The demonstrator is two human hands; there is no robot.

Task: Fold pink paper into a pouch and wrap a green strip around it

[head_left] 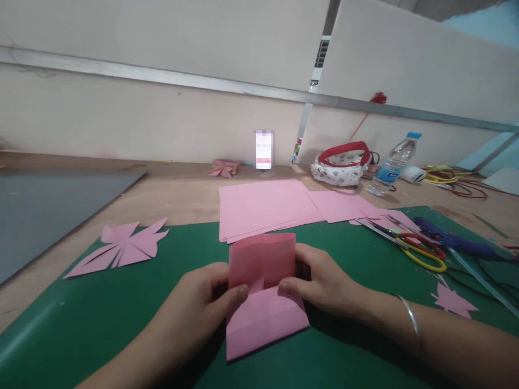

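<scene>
A folded pink paper (265,324) is between my two hands, over the green mat (186,346). Its back flap stands up, and its front half slopes down toward me with crease lines across it. My left hand (214,294) grips the left edge, thumb on the front and fingers behind. At the right edge, my right hand (312,275) pinches it the same way, its thumb lying on the fold. The fingers behind the paper are partly hidden. Just beyond lies a stack of pink paper sheets (267,208).
Left on the mat is a cut pink paper flower (130,246). Scissors (405,246), a blue glue gun (454,237) and a small pink scrap (453,300) lie right. Farther back stand a phone (264,150), a white pouch (340,167), a water bottle (393,165) and a folded paper flower (224,168).
</scene>
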